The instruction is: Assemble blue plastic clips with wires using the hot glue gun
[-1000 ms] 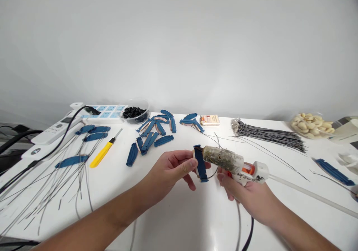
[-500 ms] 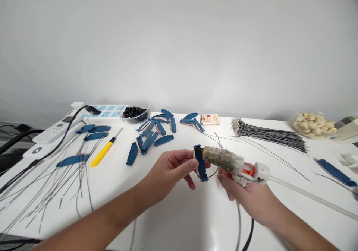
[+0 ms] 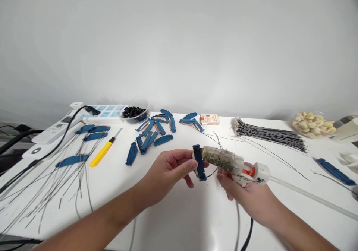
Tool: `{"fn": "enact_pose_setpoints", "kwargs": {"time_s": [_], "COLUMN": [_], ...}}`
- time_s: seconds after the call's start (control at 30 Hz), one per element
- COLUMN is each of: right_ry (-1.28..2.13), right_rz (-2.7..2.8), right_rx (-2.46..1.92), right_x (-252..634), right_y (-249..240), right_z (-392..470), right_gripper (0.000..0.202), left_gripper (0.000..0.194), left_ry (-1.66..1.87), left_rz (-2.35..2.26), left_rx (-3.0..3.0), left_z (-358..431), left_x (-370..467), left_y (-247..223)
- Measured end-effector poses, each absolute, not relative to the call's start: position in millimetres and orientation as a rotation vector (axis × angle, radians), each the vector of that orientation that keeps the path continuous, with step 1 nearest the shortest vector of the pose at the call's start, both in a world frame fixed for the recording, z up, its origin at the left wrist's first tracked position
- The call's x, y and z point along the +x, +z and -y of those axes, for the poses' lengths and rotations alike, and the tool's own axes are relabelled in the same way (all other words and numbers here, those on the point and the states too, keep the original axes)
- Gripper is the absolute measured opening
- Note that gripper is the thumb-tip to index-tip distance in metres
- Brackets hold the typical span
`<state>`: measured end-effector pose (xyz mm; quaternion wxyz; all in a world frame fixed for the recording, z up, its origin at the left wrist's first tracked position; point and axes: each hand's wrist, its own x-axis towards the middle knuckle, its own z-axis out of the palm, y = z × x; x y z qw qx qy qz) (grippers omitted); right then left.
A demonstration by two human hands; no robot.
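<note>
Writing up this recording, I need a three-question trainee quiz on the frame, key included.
1. Which hand holds the glue gun?
2. True or false: in the picture, the yellow-handled tool lies right of the blue piece in the left hand.
3. Fill in: the round tub beside the power strip holds ____ chunks (colour).

Key:
1. The right hand.
2. False; it lies left.
3. Black.

Hands (image 3: pixel 167 172) bare; forearms (image 3: pixel 107 219) bare down to bottom edge.
</note>
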<state>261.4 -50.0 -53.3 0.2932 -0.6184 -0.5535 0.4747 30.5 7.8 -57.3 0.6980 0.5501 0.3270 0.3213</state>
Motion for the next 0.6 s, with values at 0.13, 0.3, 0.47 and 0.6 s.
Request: {"fn": "enact_pose_setpoints", "kwargs": {"time_s": [0.13, 0.3, 0.47, 0.6], "right_ry": [1.285, 1.284, 1.282, 1.324], "right_rz": [1.478, 1.472, 1.461, 1.441], "right_rx": [-1.647, -1.598, -1.608, -1.57], "right_x": [261.0, 260.0, 261.1, 262.3], "right_y": [-50.6, -50.2, -55.4, -60.4], "right_z": [50.1, 50.7, 50.9, 50.4], "right_gripper": [0.02, 0.02, 0.021, 0.024], "left_gripper": [0.027, 0.026, 0.026, 0.029], "left_ry": [0.716, 0.723, 0.73, 0.73], "left_rz": [-0.711, -0.678, -0.672, -0.674], "left_rx": [1.226, 1.196, 1.183, 1.186], "left_z": [-7.6, -6.9, -6.8, -7.1], "left_x": [30.1, 30.0, 31.4, 31.5], "left_y": [-57.8, -57.8, -57.3, -58.1]}}
